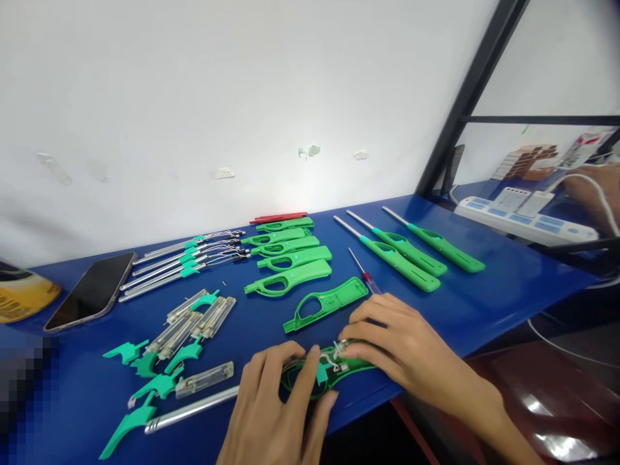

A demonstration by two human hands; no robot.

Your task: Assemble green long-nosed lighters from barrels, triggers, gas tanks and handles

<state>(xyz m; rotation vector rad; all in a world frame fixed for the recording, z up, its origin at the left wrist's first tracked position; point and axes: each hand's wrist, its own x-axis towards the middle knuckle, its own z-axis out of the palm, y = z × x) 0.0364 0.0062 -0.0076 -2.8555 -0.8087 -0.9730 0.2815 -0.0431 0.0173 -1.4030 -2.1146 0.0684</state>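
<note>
On the near edge of the blue table (504,290) lies an open green lighter shell (334,374) with a teal trigger and white wires inside, joined to a metal tube (194,408) that points left. My left hand (274,410) presses down on the shell's left part with its fingers bent over it. Fingertips of my right hand (402,345) pinch at the small metal part and wires at the shell's right end. Just beyond lies an empty green half shell (327,302) and a small red-handled screwdriver (364,274).
A row of green half shells (290,255) lies mid-table; three finished green lighters (411,248) at right; metal tubes with teal ends and wires (179,261) and clear gas tanks with teal triggers (184,336) at left. A phone (92,290) lies far left. A power strip (527,223) sits behind the black frame.
</note>
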